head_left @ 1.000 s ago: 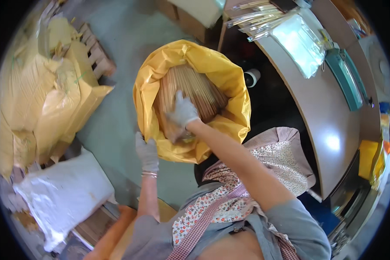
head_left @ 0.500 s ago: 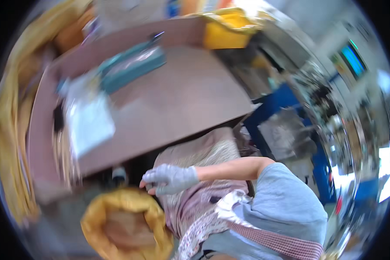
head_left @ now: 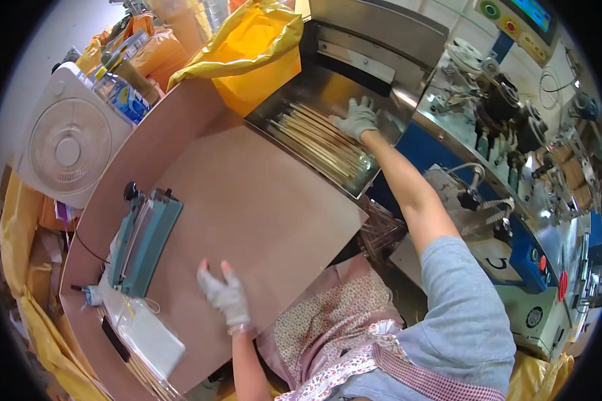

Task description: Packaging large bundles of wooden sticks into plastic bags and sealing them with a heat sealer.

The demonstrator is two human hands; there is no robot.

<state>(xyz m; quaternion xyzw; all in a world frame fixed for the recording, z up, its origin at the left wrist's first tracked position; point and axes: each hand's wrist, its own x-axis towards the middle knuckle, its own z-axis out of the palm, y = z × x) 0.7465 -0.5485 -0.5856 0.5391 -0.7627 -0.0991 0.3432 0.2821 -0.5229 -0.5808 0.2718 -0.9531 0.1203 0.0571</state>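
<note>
My right hand (head_left: 359,119), in a pale glove with bare fingertips, reaches far to the right over a metal tray (head_left: 341,83). Its fingers are spread, beside the upper ends of a pile of thin wooden sticks (head_left: 321,140); whether it touches them I cannot tell. My left hand (head_left: 225,295), gloved the same way, hovers over or rests on the near part of the brown table (head_left: 247,194). Its fingers are apart and hold nothing. To its left stands a teal bar-shaped heat sealer (head_left: 146,244) with a black knob.
A white box fan (head_left: 70,147) stands beyond the table's raised left rim. White plastic bags (head_left: 147,337) and more sticks lie at the near left. A yellow sack (head_left: 261,63) borders the tray. Machinery (head_left: 508,107) with a control panel fills the right side.
My view has swung to the right. My right hand has gone from near my lap out over the stick tray. My left hand has come into view above the table.
</note>
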